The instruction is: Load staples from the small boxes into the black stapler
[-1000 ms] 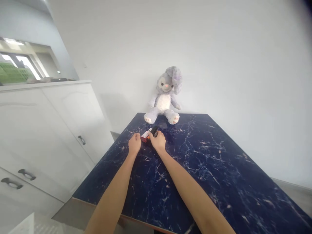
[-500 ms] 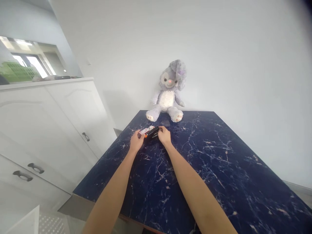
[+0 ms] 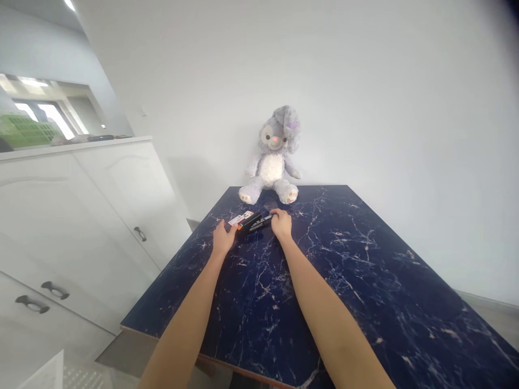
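My left hand (image 3: 224,237) is closed at the near left end of a small box (image 3: 250,220), which has a black side, a white-and-red printed face and a bit of orange by my thumb. Beside the box's right side, slim black pens (image 3: 261,222) with pale print, apparently markers, slant toward my right hand (image 3: 281,224). The right thumb and fingers pinch their far end. How many pens there are is too small to tell. Both hands are low over the dark blue marbled table (image 3: 348,259).
A grey plush toy (image 3: 272,167) with a white belly sits at the table's far edge against the wall. White cabinets (image 3: 97,210) with dark handles stand to the left. A green basket (image 3: 26,131) rests on the cabinet top.
My right hand has moved right, away from the box, and the slim black pens now show between them. My left hand stays at the box. The camera view has shifted slightly.
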The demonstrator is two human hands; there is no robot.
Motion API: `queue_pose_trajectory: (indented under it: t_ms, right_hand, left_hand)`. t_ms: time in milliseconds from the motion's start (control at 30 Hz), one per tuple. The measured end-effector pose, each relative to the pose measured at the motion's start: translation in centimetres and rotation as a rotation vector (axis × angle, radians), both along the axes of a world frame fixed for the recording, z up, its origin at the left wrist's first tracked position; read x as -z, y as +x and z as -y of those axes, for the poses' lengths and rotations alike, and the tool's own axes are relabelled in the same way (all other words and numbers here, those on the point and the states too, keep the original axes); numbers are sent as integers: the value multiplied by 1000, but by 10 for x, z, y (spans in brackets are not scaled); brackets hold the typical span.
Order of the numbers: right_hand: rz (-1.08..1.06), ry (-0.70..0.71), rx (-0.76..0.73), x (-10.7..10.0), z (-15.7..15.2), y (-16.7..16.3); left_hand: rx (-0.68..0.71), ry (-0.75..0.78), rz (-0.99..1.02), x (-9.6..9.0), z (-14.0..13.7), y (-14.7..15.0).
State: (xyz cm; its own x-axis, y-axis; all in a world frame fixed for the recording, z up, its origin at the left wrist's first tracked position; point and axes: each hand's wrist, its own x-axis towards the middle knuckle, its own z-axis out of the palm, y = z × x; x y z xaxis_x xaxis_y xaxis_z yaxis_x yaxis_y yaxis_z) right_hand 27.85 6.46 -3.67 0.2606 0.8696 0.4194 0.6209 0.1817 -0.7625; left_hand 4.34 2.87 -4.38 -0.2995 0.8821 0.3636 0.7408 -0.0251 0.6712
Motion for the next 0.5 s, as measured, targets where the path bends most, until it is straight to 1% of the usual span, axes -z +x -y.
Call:
queue_pose_trajectory:
  t_ms: [67,133,200,333,500]
  right_hand:
    - [98,26,-99,0,3,-6]
    - [172,28,-152,2,7,-10]
    - [284,25,-153,4,12,-12]
    - [572,8,-110,3,21,-11]
    - [682,-24,-77,0,27,-12]
  left_hand:
    - [2,-5,1,-1,-1,0]
    - [6,-14,-2,-1,-3,-1]
    - [9,-18,1,-1,-3,-1]
    - [-15,6,52,-2,1,-1]
    - [-124,99,177,-7,11,1]
